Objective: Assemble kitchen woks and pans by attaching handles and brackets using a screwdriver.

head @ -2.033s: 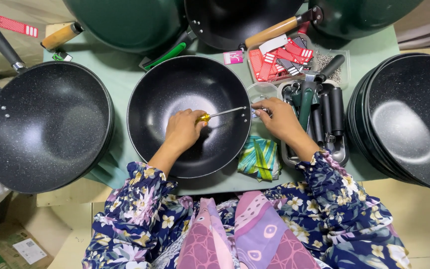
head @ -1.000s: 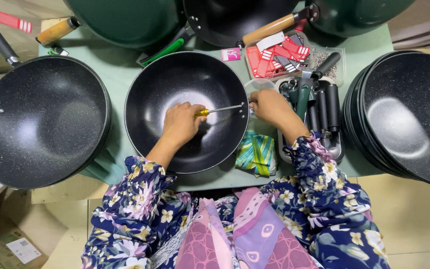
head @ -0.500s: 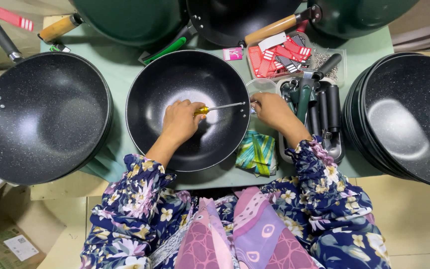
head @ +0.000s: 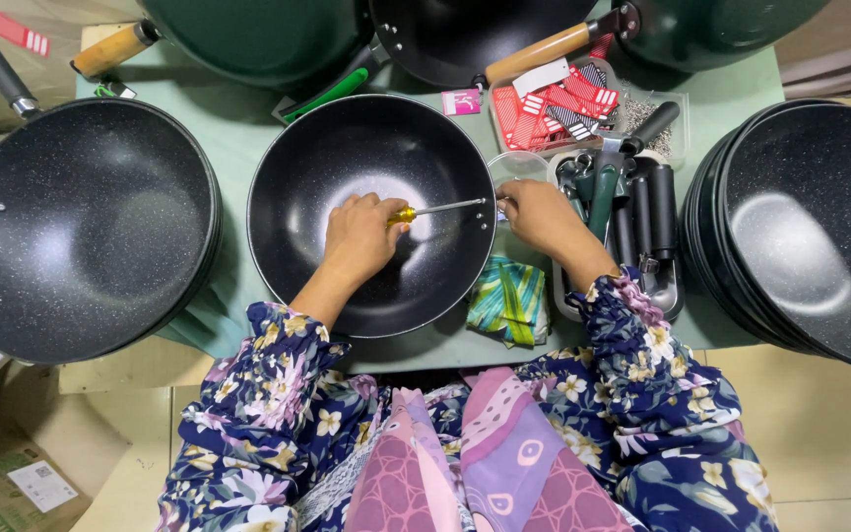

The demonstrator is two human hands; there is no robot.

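Screwdriver (head: 424,210) laid flat across the black wok (head: 371,212), yellow handle over the middle of the bowl, shaft running out to the right rim. Left hand (head: 361,234) wrapped tight round that handle, down inside the wok. Right hand (head: 536,215) just outside the right rim, fingers pinched together where the shaft tip meets the wall; whatever sits between those fingertips too small to make out.

Compared with two seconds back: right hand drawn in from further right to the rim itself, shaft levelled and now pointing square at the wall. Left hand hardly shifted. Read as lining up done and driving at the rim in hand, though no handle seen on this wok.

Right of the wok, past the right hand, a tray of dark handles (head: 632,212). Just below the right hand, a folded striped cloth (head: 507,300) on the green bench (head: 238,133). Left of the wok, a second speckled wok (head: 76,227), near but apart. Far right of the wok, a stack of black pans (head: 800,227). Above the wok, red tags (head: 544,103) in a clear tray.
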